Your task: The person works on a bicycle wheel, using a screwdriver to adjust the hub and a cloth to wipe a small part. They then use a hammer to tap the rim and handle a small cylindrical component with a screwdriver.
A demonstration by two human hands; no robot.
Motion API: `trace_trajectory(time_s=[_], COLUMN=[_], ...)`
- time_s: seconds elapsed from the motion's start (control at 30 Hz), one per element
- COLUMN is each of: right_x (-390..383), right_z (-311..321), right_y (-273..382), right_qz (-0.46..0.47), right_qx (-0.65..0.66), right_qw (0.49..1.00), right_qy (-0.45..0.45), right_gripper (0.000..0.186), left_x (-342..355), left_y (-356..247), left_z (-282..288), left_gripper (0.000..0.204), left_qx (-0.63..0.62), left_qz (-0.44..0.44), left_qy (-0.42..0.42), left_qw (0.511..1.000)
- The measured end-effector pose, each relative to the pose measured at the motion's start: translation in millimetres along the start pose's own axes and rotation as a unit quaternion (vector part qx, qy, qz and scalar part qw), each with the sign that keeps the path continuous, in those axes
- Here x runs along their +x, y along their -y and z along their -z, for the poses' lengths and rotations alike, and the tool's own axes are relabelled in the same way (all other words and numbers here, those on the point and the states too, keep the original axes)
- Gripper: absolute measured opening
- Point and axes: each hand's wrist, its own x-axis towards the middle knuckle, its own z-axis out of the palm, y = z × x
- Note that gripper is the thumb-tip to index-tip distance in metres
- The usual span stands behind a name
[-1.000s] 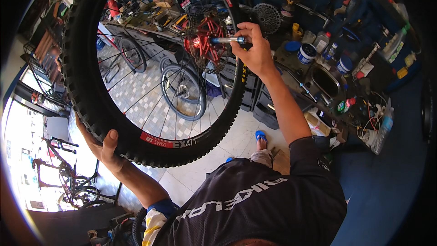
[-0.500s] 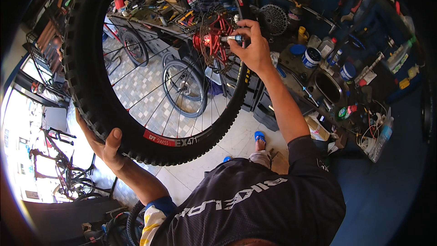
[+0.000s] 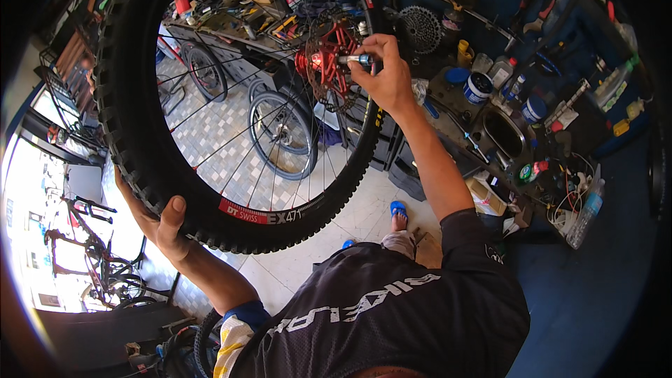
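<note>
My left hand (image 3: 164, 227) grips the black knobby tyre (image 3: 129, 136) of a spoked wheel at its lower left, thumb on the sidewall and fingers behind it. Near the middle of the wheel sit a red hub (image 3: 310, 61) and a brake rotor (image 3: 326, 89) with a red centre. My right hand (image 3: 385, 77) is closed in a pinch on a silver shaft with a blue end (image 3: 358, 59), which sticks out sideways from the hub.
Behind the wheel runs a cluttered workbench (image 3: 448, 91) with tools, tubs, bottles, a cassette (image 3: 418, 28) and a metal tray (image 3: 502, 133). Bicycle wheels (image 3: 280, 136) stand under it. A bicycle (image 3: 105, 266) stands at the bright left side; my sandalled foot (image 3: 399, 215) is below.
The wheel has shifted slightly to the right. My right hand has moved a little with it, and less of the silver shaft shows outside the hub than a second ago.
</note>
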Motion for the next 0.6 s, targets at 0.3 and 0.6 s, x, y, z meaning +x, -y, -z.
trace_trajectory(time_s=[0.3,0.6], right_x=[-4,-4], right_z=[-7,-11], right_y=[-9,-11], right_qz=[0.025,0.029], right_qx=[-0.005,0.001], right_qw=[0.999,0.999], right_qy=[-0.019,-0.016], right_gripper=[0.046,0.044], left_x=[1,2], left_y=[-2,-5], left_z=[-3,-8], left_gripper=[0.122,0.122], left_qx=[0.022,0.016], left_qz=[0.001,0.008], left_qy=[-0.005,-0.008], left_qw=[1.000,1.000])
